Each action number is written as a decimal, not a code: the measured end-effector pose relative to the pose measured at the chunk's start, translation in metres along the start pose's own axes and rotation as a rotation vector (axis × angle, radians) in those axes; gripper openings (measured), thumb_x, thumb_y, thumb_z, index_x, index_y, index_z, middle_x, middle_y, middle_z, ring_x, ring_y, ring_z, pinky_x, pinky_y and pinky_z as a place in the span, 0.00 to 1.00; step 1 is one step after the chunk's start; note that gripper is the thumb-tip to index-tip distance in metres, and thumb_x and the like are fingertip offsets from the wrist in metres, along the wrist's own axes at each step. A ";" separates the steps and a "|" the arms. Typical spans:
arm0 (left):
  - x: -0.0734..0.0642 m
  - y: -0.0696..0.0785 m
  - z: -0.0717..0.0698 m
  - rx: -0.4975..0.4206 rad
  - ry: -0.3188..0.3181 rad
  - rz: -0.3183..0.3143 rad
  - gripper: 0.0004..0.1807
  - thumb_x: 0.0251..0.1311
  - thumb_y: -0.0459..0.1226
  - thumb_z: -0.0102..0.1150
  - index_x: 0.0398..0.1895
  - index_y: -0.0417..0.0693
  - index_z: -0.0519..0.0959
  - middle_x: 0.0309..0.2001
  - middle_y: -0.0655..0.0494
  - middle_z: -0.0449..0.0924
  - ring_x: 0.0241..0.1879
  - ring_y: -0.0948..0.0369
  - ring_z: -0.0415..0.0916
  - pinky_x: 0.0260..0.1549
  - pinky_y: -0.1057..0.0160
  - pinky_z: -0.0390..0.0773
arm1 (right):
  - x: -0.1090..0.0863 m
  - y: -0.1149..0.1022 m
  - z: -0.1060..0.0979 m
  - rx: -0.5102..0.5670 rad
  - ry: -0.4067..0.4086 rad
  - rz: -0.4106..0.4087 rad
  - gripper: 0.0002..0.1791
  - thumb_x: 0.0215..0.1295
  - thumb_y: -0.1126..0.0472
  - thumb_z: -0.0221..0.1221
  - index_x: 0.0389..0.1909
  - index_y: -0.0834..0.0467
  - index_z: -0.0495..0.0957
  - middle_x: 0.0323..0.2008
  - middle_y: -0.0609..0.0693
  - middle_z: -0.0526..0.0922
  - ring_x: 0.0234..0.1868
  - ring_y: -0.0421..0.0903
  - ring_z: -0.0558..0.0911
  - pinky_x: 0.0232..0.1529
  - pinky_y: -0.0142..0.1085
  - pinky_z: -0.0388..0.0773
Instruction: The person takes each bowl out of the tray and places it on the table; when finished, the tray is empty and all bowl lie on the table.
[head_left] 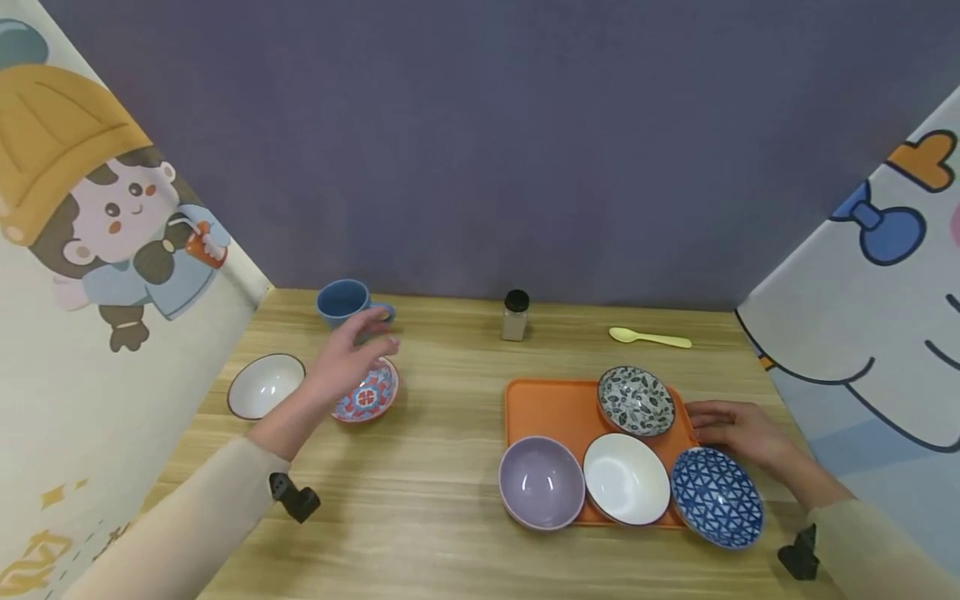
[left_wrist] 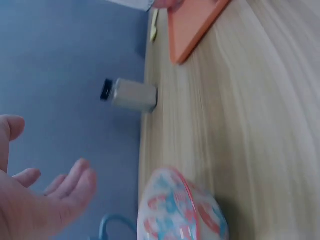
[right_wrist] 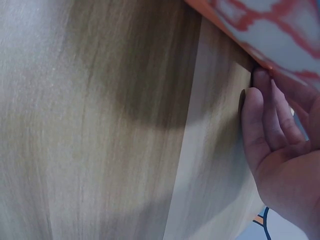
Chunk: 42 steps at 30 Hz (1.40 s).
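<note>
My left hand (head_left: 356, 354), fingers spread and holding nothing, hovers over a red-and-blue patterned bowl (head_left: 365, 397), partly covering it. A blue mug (head_left: 339, 302) stands just behind that hand; its handle shows in the left wrist view. My right hand (head_left: 738, 429) grips the right edge of an orange tray (head_left: 551, 408), fingertips at the rim in the right wrist view. On the tray are a black-and-white leaf-patterned bowl (head_left: 636, 402), a white bowl (head_left: 627, 479) and a purple bowl (head_left: 542, 483). A blue triangle-patterned bowl (head_left: 717, 497) sits at its front right corner.
Farther left is a white bowl with a dark rim (head_left: 266, 386). A black-capped shaker (head_left: 515, 316) and a yellow spoon (head_left: 649, 337) are near the back of the wooden table (head_left: 442, 492). A grey wall (head_left: 480, 150) closes off the back; printed panels flank both sides.
</note>
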<state>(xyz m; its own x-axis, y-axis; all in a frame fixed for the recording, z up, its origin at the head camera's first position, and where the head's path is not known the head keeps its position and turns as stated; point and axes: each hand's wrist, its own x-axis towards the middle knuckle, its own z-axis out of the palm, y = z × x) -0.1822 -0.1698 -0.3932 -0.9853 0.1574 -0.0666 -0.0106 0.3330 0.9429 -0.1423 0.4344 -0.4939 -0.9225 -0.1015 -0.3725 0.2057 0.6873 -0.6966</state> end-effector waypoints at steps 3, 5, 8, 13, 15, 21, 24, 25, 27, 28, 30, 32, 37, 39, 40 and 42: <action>0.017 0.009 0.018 -0.078 -0.073 -0.002 0.34 0.73 0.41 0.56 0.79 0.50 0.60 0.69 0.41 0.70 0.61 0.43 0.79 0.59 0.44 0.84 | 0.000 0.000 0.001 0.012 -0.003 0.009 0.35 0.69 0.57 0.66 0.71 0.69 0.68 0.56 0.66 0.83 0.54 0.59 0.85 0.49 0.44 0.89; 0.028 0.015 0.032 -0.105 -0.113 -0.010 0.33 0.73 0.41 0.57 0.78 0.51 0.61 0.67 0.41 0.72 0.60 0.42 0.79 0.58 0.44 0.84 | 0.001 0.000 0.002 0.014 -0.005 0.011 0.35 0.69 0.57 0.66 0.71 0.69 0.68 0.56 0.66 0.83 0.54 0.59 0.85 0.49 0.45 0.89; 0.044 0.022 0.056 -0.134 -0.174 -0.022 0.31 0.72 0.42 0.57 0.76 0.49 0.64 0.64 0.41 0.74 0.59 0.40 0.79 0.58 0.43 0.84 | 0.001 0.000 0.001 0.018 -0.008 0.007 0.35 0.69 0.59 0.65 0.71 0.70 0.67 0.56 0.67 0.83 0.54 0.59 0.85 0.48 0.45 0.89; 0.064 0.024 0.102 -0.167 -0.306 -0.088 0.32 0.72 0.44 0.59 0.76 0.49 0.65 0.65 0.42 0.76 0.56 0.43 0.82 0.56 0.47 0.86 | 0.003 -0.001 0.000 0.024 -0.004 0.019 0.35 0.69 0.57 0.66 0.72 0.69 0.67 0.57 0.67 0.83 0.54 0.58 0.85 0.47 0.44 0.90; 0.069 0.024 0.120 -0.187 -0.371 -0.116 0.33 0.71 0.45 0.59 0.76 0.48 0.64 0.66 0.41 0.75 0.56 0.43 0.82 0.56 0.46 0.85 | 0.003 -0.001 -0.001 0.025 -0.001 0.026 0.36 0.69 0.57 0.66 0.72 0.69 0.67 0.57 0.66 0.83 0.54 0.58 0.85 0.47 0.43 0.90; 0.080 0.022 0.174 -0.178 -0.566 -0.168 0.34 0.71 0.47 0.58 0.76 0.47 0.65 0.68 0.38 0.73 0.59 0.39 0.80 0.62 0.38 0.79 | 0.003 -0.001 -0.001 0.026 0.000 0.039 0.35 0.68 0.59 0.66 0.71 0.69 0.68 0.56 0.65 0.84 0.53 0.56 0.85 0.46 0.41 0.90; 0.083 0.023 0.197 -0.159 -0.627 -0.182 0.32 0.72 0.46 0.59 0.76 0.48 0.66 0.69 0.39 0.73 0.60 0.39 0.79 0.64 0.40 0.78 | 0.002 -0.002 0.000 0.032 -0.001 0.033 0.35 0.68 0.59 0.66 0.71 0.69 0.68 0.56 0.66 0.84 0.53 0.56 0.85 0.46 0.41 0.90; 0.084 0.023 0.204 -0.152 -0.638 -0.188 0.32 0.71 0.46 0.60 0.76 0.48 0.67 0.69 0.40 0.74 0.60 0.40 0.79 0.64 0.41 0.79 | 0.002 -0.003 0.000 0.034 0.001 0.031 0.35 0.68 0.59 0.66 0.71 0.69 0.68 0.56 0.66 0.84 0.53 0.56 0.85 0.46 0.41 0.90; 0.085 0.025 0.216 -0.143 -0.648 -0.192 0.34 0.70 0.47 0.61 0.76 0.48 0.66 0.68 0.41 0.75 0.59 0.40 0.80 0.63 0.43 0.80 | 0.001 -0.004 0.000 0.035 0.001 0.024 0.35 0.68 0.58 0.66 0.71 0.69 0.68 0.56 0.66 0.83 0.53 0.57 0.85 0.46 0.41 0.90; 0.085 0.026 0.222 -0.132 -0.647 -0.191 0.35 0.70 0.47 0.62 0.76 0.48 0.66 0.68 0.43 0.75 0.58 0.41 0.81 0.62 0.45 0.81 | 0.001 -0.004 0.001 0.038 0.001 0.022 0.35 0.68 0.58 0.66 0.71 0.69 0.68 0.56 0.66 0.83 0.54 0.57 0.85 0.47 0.42 0.90; 0.086 0.027 0.231 -0.121 -0.639 -0.190 0.37 0.69 0.48 0.63 0.77 0.47 0.65 0.67 0.45 0.76 0.57 0.43 0.82 0.61 0.47 0.83 | 0.002 -0.004 0.001 0.036 0.003 0.021 0.36 0.68 0.56 0.66 0.71 0.69 0.68 0.56 0.66 0.83 0.54 0.58 0.85 0.47 0.43 0.90; 0.087 0.028 0.240 -0.106 -0.620 -0.188 0.38 0.68 0.47 0.64 0.77 0.46 0.64 0.66 0.45 0.77 0.56 0.45 0.83 0.58 0.49 0.85 | 0.002 -0.004 0.002 0.041 0.005 0.027 0.36 0.68 0.56 0.66 0.71 0.69 0.67 0.57 0.67 0.83 0.54 0.58 0.85 0.48 0.44 0.90; 0.090 0.025 0.256 -0.064 -0.601 -0.170 0.37 0.67 0.42 0.65 0.77 0.45 0.64 0.62 0.43 0.79 0.53 0.46 0.84 0.53 0.52 0.87 | 0.002 -0.002 0.003 0.045 0.004 0.039 0.34 0.70 0.58 0.64 0.72 0.68 0.67 0.57 0.66 0.83 0.54 0.58 0.85 0.49 0.46 0.89; 0.091 0.023 0.261 -0.063 -0.600 -0.170 0.38 0.66 0.40 0.66 0.77 0.44 0.64 0.64 0.42 0.78 0.51 0.45 0.85 0.52 0.51 0.87 | 0.003 -0.001 0.003 0.040 0.006 0.039 0.34 0.71 0.58 0.64 0.72 0.68 0.67 0.57 0.66 0.83 0.54 0.58 0.85 0.49 0.46 0.89; 0.091 0.022 0.263 -0.066 -0.601 -0.179 0.38 0.65 0.39 0.67 0.77 0.45 0.64 0.65 0.43 0.77 0.50 0.44 0.85 0.52 0.51 0.87 | 0.002 0.000 0.003 0.043 0.005 0.037 0.34 0.71 0.58 0.64 0.72 0.68 0.67 0.57 0.66 0.83 0.54 0.58 0.85 0.49 0.46 0.89; 0.092 0.021 0.267 -0.083 -0.600 -0.200 0.39 0.64 0.37 0.68 0.77 0.45 0.64 0.68 0.42 0.75 0.49 0.43 0.86 0.51 0.49 0.87 | 0.002 0.002 0.002 0.048 0.005 0.033 0.35 0.70 0.58 0.64 0.72 0.69 0.66 0.58 0.67 0.82 0.55 0.58 0.85 0.49 0.45 0.89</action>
<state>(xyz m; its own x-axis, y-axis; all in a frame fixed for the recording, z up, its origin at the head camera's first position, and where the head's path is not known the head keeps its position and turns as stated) -0.2272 0.1003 -0.4667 -0.6962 0.6011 -0.3924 -0.2213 0.3403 0.9139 -0.1434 0.4338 -0.4973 -0.9165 -0.0752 -0.3930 0.2519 0.6547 -0.7127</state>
